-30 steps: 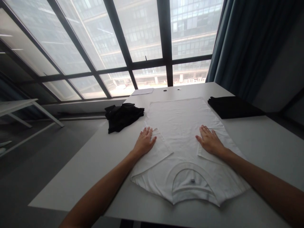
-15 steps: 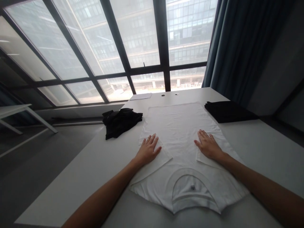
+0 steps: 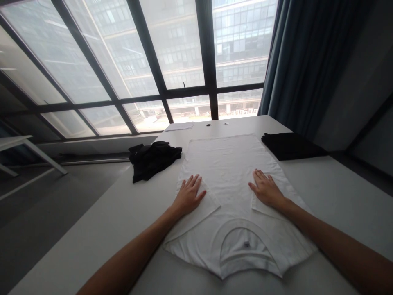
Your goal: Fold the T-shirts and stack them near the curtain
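A white T-shirt (image 3: 227, 176) lies spread flat on the white table, its collar toward me and its hem toward the window. Both sleeves are turned inward over the body of the shirt. My left hand (image 3: 188, 196) rests flat on the left sleeve, fingers outstretched. On the opposite side, my right hand (image 3: 266, 189) presses flat on the right sleeve, its fingers also extended. Neither hand grips the cloth. Inside the neckline a small dark label (image 3: 246, 244) shows.
A crumpled black garment (image 3: 153, 159) lies left of the shirt, near the edge of the white table (image 3: 101, 229). Folded black cloth (image 3: 293, 146) sits on the right. White paper (image 3: 179, 126) lies at the far end, by the window. A blue curtain (image 3: 290, 61) hangs at right.
The view has shifted slightly, so everything appears a little further left. Both hands stay flat on the sleeves, and the shirt keeps its shape.
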A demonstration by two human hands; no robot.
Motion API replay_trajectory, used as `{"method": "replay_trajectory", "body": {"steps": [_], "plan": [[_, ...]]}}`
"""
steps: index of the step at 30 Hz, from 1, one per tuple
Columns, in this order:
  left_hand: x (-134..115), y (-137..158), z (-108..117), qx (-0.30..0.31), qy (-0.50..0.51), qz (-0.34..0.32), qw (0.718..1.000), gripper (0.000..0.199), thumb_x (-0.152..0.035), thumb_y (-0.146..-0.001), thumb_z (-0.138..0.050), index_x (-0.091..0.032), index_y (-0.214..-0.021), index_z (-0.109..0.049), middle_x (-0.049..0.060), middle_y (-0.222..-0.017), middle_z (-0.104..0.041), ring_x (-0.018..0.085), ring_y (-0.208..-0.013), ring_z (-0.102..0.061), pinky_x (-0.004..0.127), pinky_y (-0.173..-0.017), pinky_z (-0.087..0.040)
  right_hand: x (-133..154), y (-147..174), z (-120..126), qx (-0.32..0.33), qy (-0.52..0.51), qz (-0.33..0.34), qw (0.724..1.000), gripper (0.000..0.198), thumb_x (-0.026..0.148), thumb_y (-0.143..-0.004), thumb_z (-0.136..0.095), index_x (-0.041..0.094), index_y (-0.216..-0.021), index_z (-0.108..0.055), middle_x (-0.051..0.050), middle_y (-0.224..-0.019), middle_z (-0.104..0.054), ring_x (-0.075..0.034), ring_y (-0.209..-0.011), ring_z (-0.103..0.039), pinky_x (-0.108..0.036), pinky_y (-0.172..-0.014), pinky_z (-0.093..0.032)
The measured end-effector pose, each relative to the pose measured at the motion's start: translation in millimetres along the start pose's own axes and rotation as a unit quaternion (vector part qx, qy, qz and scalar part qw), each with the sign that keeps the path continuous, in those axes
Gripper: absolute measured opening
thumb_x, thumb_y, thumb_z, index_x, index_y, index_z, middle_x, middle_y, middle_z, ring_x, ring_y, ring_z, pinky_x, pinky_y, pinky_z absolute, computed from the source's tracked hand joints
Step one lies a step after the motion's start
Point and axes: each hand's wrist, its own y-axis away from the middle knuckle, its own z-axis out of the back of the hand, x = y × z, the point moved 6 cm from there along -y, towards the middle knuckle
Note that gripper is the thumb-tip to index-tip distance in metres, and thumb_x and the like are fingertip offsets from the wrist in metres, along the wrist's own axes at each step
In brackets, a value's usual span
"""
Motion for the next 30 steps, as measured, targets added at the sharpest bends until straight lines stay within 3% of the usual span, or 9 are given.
{"method": "replay_trajectory", "body": {"steps": [3,10,14,18,22,27,30], "plan": [[5.2,-2.0,3.2,-0.032,-0.002,0.019,0.999,0.067,-0.056,-0.103,-0.035,-0.019,-0.159,-0.035,0.012,-0.166,-0.03,0.032,-0.155,-0.022,0.056,-0.124,-0.02,0.4,0.2,0.4,-0.001,0.003,0.001,1.0,0.065,0.043,-0.104,-0.029,0.003,-0.155,-0.037,-0.02,-0.165,-0.029,-0.029,-0.154,-0.025,-0.055,-0.123,-0.022],[8.0,-2.4,-3.2,0.009,-0.024,0.042,0.999,0.066,-0.056,-0.102,-0.04,-0.02,-0.158,-0.038,0.013,-0.166,-0.03,0.038,-0.154,-0.023,0.059,-0.122,-0.022,1.7,1.0,2.5,0.0,0.0,-0.001,1.0,0.065,0.043,-0.105,-0.03,0.003,-0.155,-0.037,-0.021,-0.164,-0.03,-0.029,-0.154,-0.025,-0.054,-0.123,-0.021],[-4.8,-0.4,4.8,-0.01,-0.006,0.005,1.0,0.064,-0.051,-0.104,-0.04,-0.02,-0.159,-0.036,0.012,-0.167,-0.029,0.034,-0.155,-0.021,0.058,-0.123,-0.021,2.3,1.2,3.6,0.002,-0.008,-0.004,1.0,0.065,0.042,-0.104,-0.031,0.003,-0.156,-0.036,-0.021,-0.164,-0.03,-0.029,-0.154,-0.025,-0.054,-0.123,-0.021],[-20.4,5.4,-2.4,0.028,0.004,-0.05,0.998,0.066,-0.059,-0.103,-0.038,-0.024,-0.159,-0.037,0.011,-0.168,-0.025,0.034,-0.156,-0.016,0.058,-0.124,-0.018,2.4,1.0,3.4,0.007,-0.003,-0.004,1.0,0.065,0.042,-0.105,-0.03,0.003,-0.156,-0.035,-0.021,-0.165,-0.029,-0.028,-0.155,-0.024,-0.054,-0.123,-0.021],[-23.1,7.0,-6.4,0.042,0.007,-0.058,0.997,0.068,-0.061,-0.103,-0.039,-0.025,-0.16,-0.036,0.011,-0.168,-0.025,0.035,-0.156,-0.017,0.059,-0.124,-0.017,0.4,0.1,0.9,0.007,-0.001,-0.003,1.0,0.064,0.043,-0.105,-0.031,0.004,-0.156,-0.037,-0.02,-0.165,-0.03,-0.028,-0.154,-0.025,-0.054,-0.123,-0.021],[-1.1,-2.4,5.4,-0.022,0.011,0.004,1.0,0.06,-0.048,-0.106,-0.036,-0.017,-0.158,-0.038,0.012,-0.166,-0.032,0.029,-0.155,-0.024,0.051,-0.125,-0.021,-1.4,-0.6,-1.7,-0.002,-0.006,0.003,1.0,0.064,0.043,-0.104,-0.03,0.005,-0.155,-0.037,-0.021,-0.164,-0.031,-0.029,-0.154,-0.026,-0.055,-0.122,-0.022],[15.5,-6.2,3.1,-0.025,-0.02,0.054,0.998,0.061,-0.048,-0.105,-0.037,-0.017,-0.158,-0.038,0.014,-0.165,-0.032,0.033,-0.154,-0.024,0.054,-0.124,-0.022,-1.0,-0.2,-0.8,-0.002,-0.005,0.002,1.0,0.064,0.043,-0.104,-0.03,0.004,-0.155,-0.037,-0.021,-0.164,-0.032,-0.029,-0.154,-0.026,-0.055,-0.122,-0.021]]}}
